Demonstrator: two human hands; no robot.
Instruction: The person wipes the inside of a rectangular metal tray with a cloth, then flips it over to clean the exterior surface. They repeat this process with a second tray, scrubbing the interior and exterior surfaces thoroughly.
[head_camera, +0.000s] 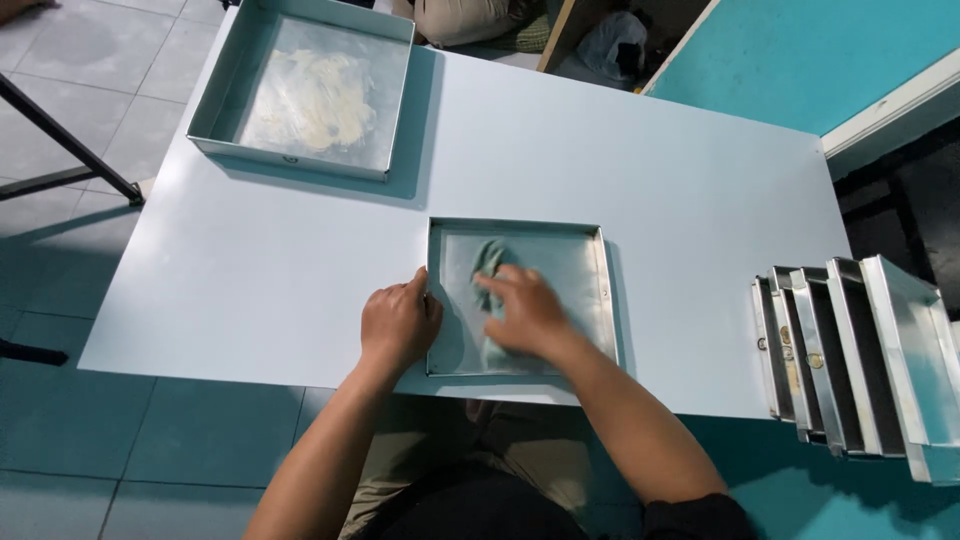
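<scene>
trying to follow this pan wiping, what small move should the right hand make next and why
Probably slide the right hand and the cloth toward the far right corner of the pan. The cloth lies on the pan's left half, that side looks untouched, and the left hand braces the left rim.

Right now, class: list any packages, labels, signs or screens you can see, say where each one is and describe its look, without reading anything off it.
Small sticker-like marks: on the sides of the metal pans stacked on edge at the table's right end; pale, yellowish, too small to make out.
Small dark mark: on the front wall of the greased square pan at the far left; tiny.
No packages, signs or screens show.
</scene>
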